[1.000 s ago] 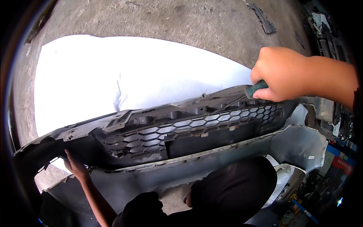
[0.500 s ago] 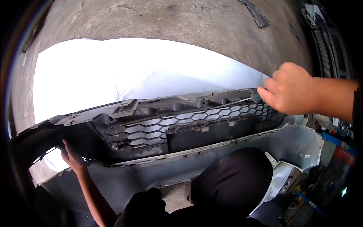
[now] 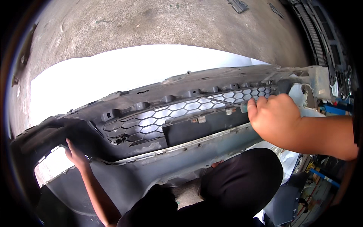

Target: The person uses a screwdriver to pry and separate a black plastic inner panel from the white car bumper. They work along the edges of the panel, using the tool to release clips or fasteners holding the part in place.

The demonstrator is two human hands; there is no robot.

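My right hand (image 3: 272, 115) is closed round the green handle of a screwdriver (image 3: 245, 107), whose thin shaft slants up-left to the upper edge of the honeycomb grille (image 3: 181, 109) in a black bumper (image 3: 68, 130). My left hand (image 3: 76, 154) grips the rim of an opening at the bumper's left end, its fingers partly hidden. A grey curved panel (image 3: 159, 168) with a pale edge lies along the bumper's near side, below the grille. The screwdriver's exact tip is hard to make out.
A white sheet (image 3: 64, 83) lies under the bumper on a concrete floor (image 3: 151, 22). Loose dark parts (image 3: 237, 5) lie at the top, stacked car parts (image 3: 317, 34) along the right, blue bars (image 3: 323, 178) at lower right. My dark-clothed knee (image 3: 242, 181) is in the near foreground.
My right hand has moved down, toward me, with the screwdriver, now over the grille's right part. My left hand stays at the opening. The view has shifted, so more of the bumper's upper side shows.
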